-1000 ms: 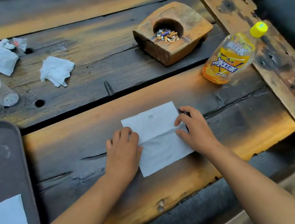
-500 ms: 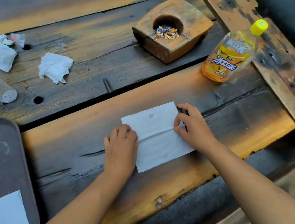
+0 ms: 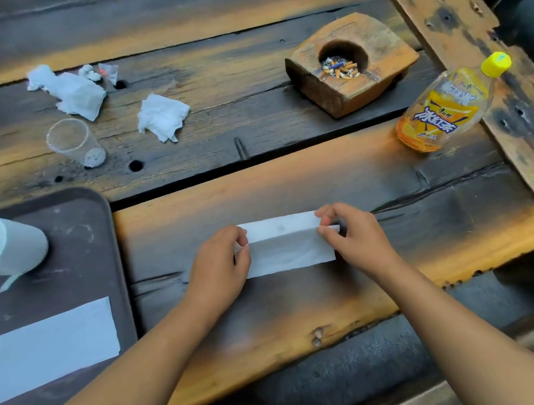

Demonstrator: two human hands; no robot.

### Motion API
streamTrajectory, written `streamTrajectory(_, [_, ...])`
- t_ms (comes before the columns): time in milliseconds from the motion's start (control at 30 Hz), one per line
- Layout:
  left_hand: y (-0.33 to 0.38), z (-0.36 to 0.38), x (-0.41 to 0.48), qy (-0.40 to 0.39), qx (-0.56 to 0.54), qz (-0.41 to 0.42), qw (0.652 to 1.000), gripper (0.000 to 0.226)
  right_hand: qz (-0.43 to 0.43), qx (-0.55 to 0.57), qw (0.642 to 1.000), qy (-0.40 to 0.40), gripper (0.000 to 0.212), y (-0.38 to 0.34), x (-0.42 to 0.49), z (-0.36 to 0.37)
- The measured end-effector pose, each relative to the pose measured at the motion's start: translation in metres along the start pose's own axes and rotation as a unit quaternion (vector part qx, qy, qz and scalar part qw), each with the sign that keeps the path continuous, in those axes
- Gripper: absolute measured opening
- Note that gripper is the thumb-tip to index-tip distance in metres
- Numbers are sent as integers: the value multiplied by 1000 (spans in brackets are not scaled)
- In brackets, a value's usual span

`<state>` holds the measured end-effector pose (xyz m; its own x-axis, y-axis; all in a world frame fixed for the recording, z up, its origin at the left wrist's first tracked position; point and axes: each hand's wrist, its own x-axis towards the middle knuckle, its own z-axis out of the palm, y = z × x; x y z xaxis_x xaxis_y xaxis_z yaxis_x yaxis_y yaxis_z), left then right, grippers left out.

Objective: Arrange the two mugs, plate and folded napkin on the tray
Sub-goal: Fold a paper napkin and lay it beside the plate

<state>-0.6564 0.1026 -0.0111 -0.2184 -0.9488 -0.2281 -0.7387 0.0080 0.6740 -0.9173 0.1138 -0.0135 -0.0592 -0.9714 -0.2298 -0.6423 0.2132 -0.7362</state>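
A white paper napkin [image 3: 286, 250] lies on the wooden table in front of me, its far half raised along a crease. My left hand [image 3: 220, 268] pinches its left end and my right hand [image 3: 354, 242] pinches its right end at the fold. At the left a dark brown tray [image 3: 89, 244] holds a white mug [image 3: 2, 248] lying on its side and a flat folded napkin [image 3: 53, 349]. No plate or second mug is in view.
A wooden ashtray block [image 3: 351, 64] with cigarette butts and a yellow-capped drink bottle [image 3: 446, 109] lie at the right. Crumpled tissues [image 3: 161, 116] and a clear plastic cup [image 3: 75, 143] lie at the far left. A wooden beam [image 3: 490, 57] runs down the right side.
Both hands went from pressing the napkin flat to pinching its ends; the far half has lifted over along the crease. The view shifted, bringing the mug on the tray into sight.
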Motion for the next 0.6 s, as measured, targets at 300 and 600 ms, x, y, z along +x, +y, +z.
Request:
streamTrajectory(300, [-52,-68,-53,86,-108,-86,987,17,1,90,996,-3,9,-80,-11,68])
streamTrajectory(600, [-121,-150,-100,131,-257,-180,940,8,47,202,978,-16,17,-171,-33,160])
